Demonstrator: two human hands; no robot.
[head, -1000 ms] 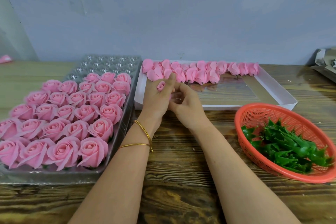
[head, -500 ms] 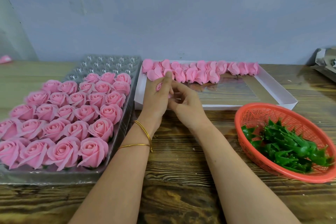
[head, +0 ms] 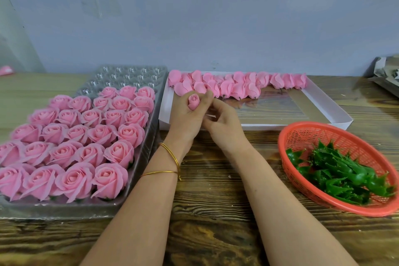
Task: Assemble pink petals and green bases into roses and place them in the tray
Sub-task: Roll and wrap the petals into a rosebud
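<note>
Rosebud (head: 193,101) in left grip (head: 185,120)

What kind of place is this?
Probably a small handwork bench for artificial flowers: a tray of finished roses, a box of loose petals and a basket of green bases on a wooden table. The left hand holds a bud.

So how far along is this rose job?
Well along. Done: finished roses fill most of the clear tray; only its far cups stand empty. In hand: the left hand holds a small pink bud, with the right hand against it; whether that hand grips too is unclear. Left: a row of pink petals in the white box and a heap of green bases in the orange basket.
</note>
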